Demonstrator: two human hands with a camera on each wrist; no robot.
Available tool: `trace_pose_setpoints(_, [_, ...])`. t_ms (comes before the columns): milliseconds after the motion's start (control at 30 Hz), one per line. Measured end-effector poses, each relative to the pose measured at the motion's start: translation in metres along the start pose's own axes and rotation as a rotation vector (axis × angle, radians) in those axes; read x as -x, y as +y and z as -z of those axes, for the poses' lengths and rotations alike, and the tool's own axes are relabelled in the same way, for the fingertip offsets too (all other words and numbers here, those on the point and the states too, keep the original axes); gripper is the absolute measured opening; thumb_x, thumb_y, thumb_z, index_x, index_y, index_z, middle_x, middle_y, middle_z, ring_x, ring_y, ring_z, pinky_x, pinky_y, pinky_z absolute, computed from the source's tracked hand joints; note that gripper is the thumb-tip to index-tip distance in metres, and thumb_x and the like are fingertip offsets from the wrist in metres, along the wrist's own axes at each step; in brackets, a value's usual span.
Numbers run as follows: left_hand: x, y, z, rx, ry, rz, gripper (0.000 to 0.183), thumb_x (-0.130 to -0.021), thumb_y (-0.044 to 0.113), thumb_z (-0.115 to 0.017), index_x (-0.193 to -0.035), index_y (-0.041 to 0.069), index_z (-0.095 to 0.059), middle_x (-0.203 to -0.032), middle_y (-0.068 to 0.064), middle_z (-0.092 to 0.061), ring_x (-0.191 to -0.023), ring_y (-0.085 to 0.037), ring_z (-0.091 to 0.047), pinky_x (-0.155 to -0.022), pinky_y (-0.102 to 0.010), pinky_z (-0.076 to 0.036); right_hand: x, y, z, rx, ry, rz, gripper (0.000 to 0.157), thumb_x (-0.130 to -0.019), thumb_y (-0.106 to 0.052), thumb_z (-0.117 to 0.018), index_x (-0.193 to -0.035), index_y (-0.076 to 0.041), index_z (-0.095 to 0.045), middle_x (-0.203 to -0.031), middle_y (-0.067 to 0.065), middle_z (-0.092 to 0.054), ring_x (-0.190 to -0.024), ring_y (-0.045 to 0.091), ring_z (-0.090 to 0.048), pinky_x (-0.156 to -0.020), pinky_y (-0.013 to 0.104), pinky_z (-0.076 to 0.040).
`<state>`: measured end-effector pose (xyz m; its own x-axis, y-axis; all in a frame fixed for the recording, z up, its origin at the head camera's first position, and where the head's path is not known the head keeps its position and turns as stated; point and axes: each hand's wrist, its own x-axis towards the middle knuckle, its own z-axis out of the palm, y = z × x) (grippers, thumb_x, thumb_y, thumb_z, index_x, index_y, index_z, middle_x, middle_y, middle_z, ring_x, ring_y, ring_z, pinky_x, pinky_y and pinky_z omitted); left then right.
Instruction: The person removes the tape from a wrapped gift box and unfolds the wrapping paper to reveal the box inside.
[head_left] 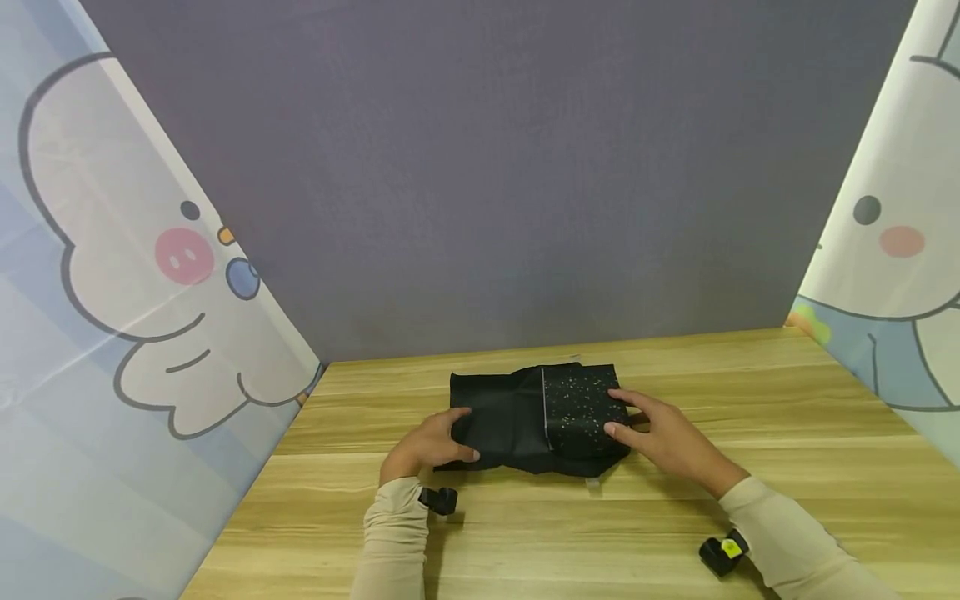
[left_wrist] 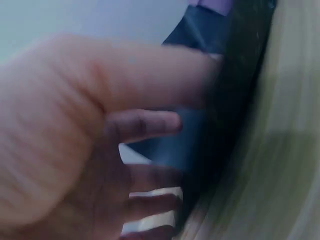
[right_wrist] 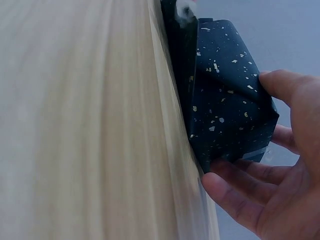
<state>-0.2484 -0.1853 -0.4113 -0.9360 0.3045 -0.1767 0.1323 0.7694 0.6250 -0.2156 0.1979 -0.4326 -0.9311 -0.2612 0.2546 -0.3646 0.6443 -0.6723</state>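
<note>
A sheet of black wrapping paper (head_left: 491,425) lies on the wooden table, its plain side up on the left. Its right part is folded over into a thicker bundle with a speckled face (right_wrist: 225,90); what lies inside is hidden. My left hand (head_left: 427,442) rests at the plain left end, thumb and forefinger spread apart on the paper. In the left wrist view the straight thumb (left_wrist: 160,75) touches the dark sheet, with blur. My right hand (head_left: 671,437) holds the right end of the bundle, its fingers bent about the folded edge.
The wooden table (head_left: 540,542) meets a grey panel (head_left: 525,183) behind the paper. Cartoon-printed walls (head_left: 97,350) flank it on both sides. Small clear tabs, like tape, stick out at the bundle's far and near edges. Black cameras (head_left: 438,500) sit on both wrists.
</note>
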Motion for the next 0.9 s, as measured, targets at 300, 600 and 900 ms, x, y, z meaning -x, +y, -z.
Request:
trace_pose_setpoints(300, [-0.001,0.042,-0.021,-0.437,0.024,0.045,0.069,-0.085,0.010,-0.077,-0.149,0.014,-0.050,-0.159,-0.021,-0.030,-0.148,-0.041,-0.022,-0.116,-0.059,-0.020,0.000,0.001,-0.001,0.000,0.006,0.007,0.069,-0.096,-0.051,-0.064,-0.149,-0.010,-0.048,-0.142,0.024,-0.052,-0.110,0.034,-0.065,-0.082,0.050,-0.055])
trace_pose_setpoints(600, [-0.004,0.067,-0.043,-0.499,0.094,-0.003,0.063,-0.090,0.021,-0.075,-0.148,0.016,-0.052,-0.147,-0.013,-0.050,-0.134,-0.041,-0.045,-0.100,-0.059,-0.043,0.000,-0.001,-0.001,-0.015,0.005,0.019,0.068,-0.096,-0.048,-0.066,-0.148,-0.008,-0.049,-0.142,0.025,-0.051,-0.112,0.037,-0.063,-0.084,0.053,-0.054])
trace_pose_setpoints(900, [-0.005,0.076,-0.059,-0.356,-0.023,-0.006,0.097,-0.079,0.058,-0.079,-0.158,0.024,-0.034,-0.161,-0.014,-0.029,-0.147,-0.042,-0.025,-0.104,-0.075,-0.027,-0.001,-0.003,-0.003,-0.023,-0.015,0.012,0.082,-0.090,-0.054,-0.070,-0.149,-0.004,-0.043,-0.141,0.026,-0.050,-0.117,0.040,-0.058,-0.090,0.054,-0.051])
